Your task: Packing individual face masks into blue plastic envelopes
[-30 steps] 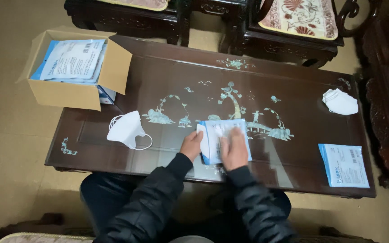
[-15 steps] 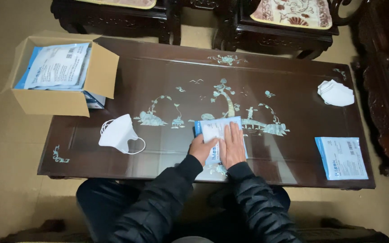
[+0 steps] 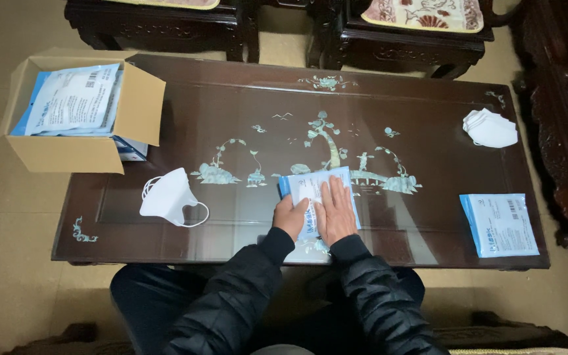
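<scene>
On the dark inlaid table (image 3: 428, 105), both hands stay pressed on the blue-and-white packet (image 3: 313, 187), left hand (image 3: 292, 217) half-curled, right hand (image 3: 335, 212) flat, neither gripping.

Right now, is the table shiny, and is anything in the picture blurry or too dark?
Head view: the dark table has a glossy top showing soft pale reflections near its front edge; both hands, left hand and right hand, and the mask packet look sharp; the right edge and bottom corners are shadowy.
</scene>
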